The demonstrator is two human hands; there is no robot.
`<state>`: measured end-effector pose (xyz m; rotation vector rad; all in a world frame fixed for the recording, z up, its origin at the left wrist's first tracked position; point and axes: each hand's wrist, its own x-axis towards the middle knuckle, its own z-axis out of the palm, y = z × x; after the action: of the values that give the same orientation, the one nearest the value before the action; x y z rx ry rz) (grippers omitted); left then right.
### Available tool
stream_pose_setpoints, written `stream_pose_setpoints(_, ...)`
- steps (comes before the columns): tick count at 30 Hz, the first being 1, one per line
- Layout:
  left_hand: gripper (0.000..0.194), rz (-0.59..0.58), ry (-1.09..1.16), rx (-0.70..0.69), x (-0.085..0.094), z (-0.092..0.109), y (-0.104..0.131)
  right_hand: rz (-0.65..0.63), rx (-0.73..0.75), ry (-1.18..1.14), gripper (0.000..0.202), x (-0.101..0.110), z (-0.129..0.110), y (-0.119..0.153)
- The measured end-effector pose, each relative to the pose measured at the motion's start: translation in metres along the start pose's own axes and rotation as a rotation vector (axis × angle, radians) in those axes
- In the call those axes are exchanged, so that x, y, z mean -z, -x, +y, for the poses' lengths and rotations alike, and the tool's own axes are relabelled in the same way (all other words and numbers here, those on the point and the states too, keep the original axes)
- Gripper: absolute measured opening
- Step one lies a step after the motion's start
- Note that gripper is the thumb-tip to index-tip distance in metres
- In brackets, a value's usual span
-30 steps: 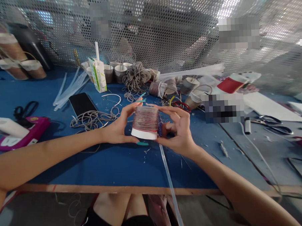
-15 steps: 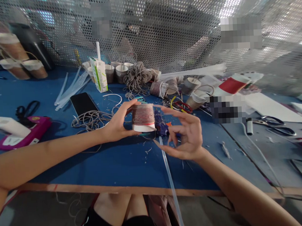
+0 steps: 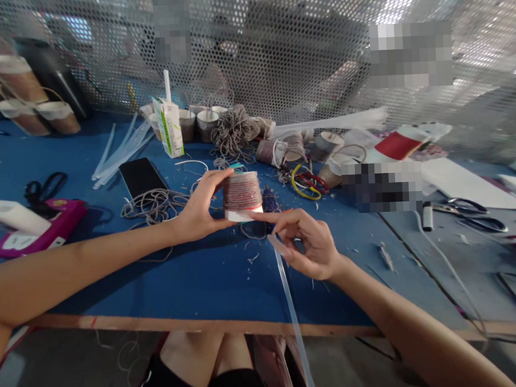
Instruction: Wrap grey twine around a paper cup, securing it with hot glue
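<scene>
The left hand (image 3: 199, 207) clasps the cup (image 3: 241, 192), seemingly steadying it for the right hand's (image 3: 311, 242) forefinger (image 3: 270, 217) at the white rim (image 3: 234, 215); the right's grip cannot be told.

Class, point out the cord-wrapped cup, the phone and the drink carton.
Cord-wrapped cup (image 3: 241, 192), head view: middle of its wrapped side.
Phone (image 3: 142, 177), head view: its dark upper face.
Drink carton (image 3: 170, 130), head view: its printed side, below the straw (image 3: 167, 86).
</scene>
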<state>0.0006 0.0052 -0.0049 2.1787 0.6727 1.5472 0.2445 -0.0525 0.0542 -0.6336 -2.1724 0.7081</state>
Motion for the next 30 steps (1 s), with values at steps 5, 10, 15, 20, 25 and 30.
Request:
stream_pose_setpoints(5, 0.086, 0.012, -0.048, -0.015, 0.000, -0.002, 0.001, 0.272, -0.046, -0.022, 0.020, -0.006, 0.000, 0.004)
stream_pose_setpoints(10, 0.095, 0.091, -0.129, 0.042, 0.000, -0.005, 0.002, 0.325, -0.137, 0.062, 0.025, 0.027, 0.011, -0.010)
stream_pose_setpoints(15, 0.081, 0.133, -0.250, -0.015, -0.001, -0.001, -0.001, -0.199, -0.294, 0.615, 0.054, 0.068, 0.031, -0.017)
stream_pose_setpoints(20, 0.074, 0.132, -0.352, -0.039, -0.001, 0.002, -0.002, -0.462, -0.329, 0.937, 0.034, 0.045, 0.030, -0.016)
stream_pose_setpoints(25, 0.076, 0.152, -0.403, 0.009, 0.000, -0.004, -0.001, -0.410, -0.311, 1.112, 0.023, 0.037, 0.030, -0.019)
stream_pose_setpoints(30, 0.081, 0.155, -0.316, 0.061, 0.000, -0.013, 0.001, 0.049, -0.004, 0.906, 0.021, 0.056, 0.042, -0.016)
